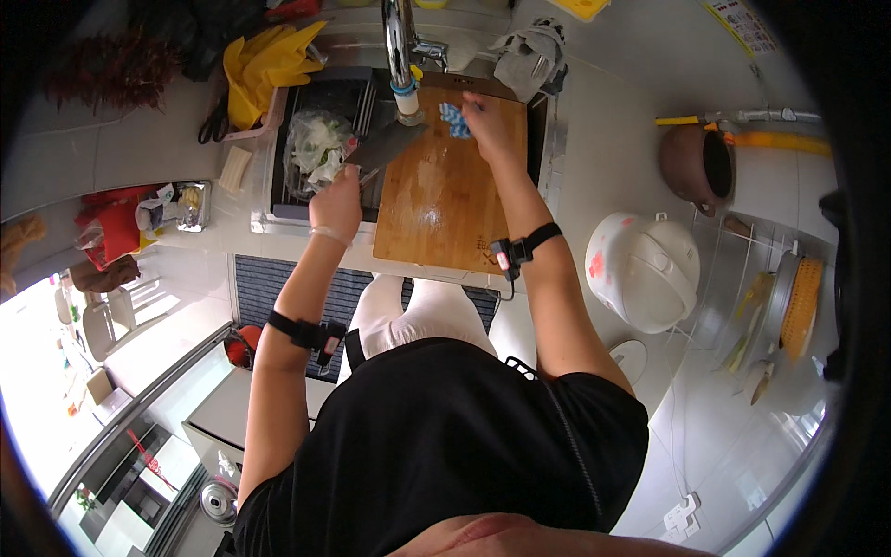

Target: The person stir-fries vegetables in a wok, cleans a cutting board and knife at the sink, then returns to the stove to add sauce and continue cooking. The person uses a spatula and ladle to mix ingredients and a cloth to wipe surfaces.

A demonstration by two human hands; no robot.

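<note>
My left hand [337, 203] grips the handle of a wide-bladed kitchen cleaver [387, 145]. Its dark blade slants up and right, its far end below the faucet spout [409, 106] and over the left edge of a wooden cutting board [445, 202]. The board lies across the sink, with wet streaks on its surface. Above the upper right of the board, my right hand [483, 125] holds a crumpled blue-and-white cloth [455, 121]. Left of the blade, a clear plastic bag of pale leafy vegetables [314, 147] rests on the dark drying rack [334, 89].
Yellow rubber gloves [268, 73] hang over a pink basket [266, 129], beside black-handled scissors [214, 125]. A grey rag [532, 59] drapes behind the board. To the right stand a white rice cooker [644, 271] and a brown pot [696, 167]. A foil tray [193, 207] sits at left.
</note>
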